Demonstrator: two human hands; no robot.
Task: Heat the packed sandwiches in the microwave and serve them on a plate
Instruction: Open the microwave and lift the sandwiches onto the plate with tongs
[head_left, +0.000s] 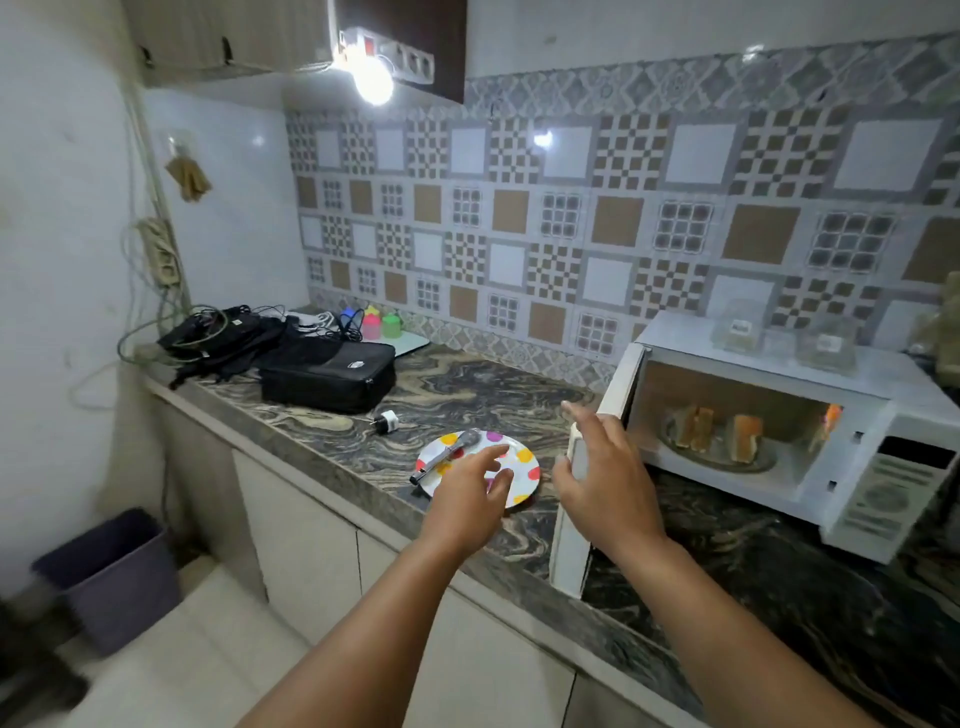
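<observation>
The microwave (852, 462) stands open on the marbled counter (322, 421); two sandwich halves (698, 428) sit on its turntable, their fillings blurred; the right hand (602, 473) rests on the door (576, 499) edge, thumb partly hidden; the left hand (470, 493) hovers, fingers loosely spread and holding nothing, over the polka-dot plate (524, 457), covering its near rim; a spoon (447, 454) lies there.
</observation>
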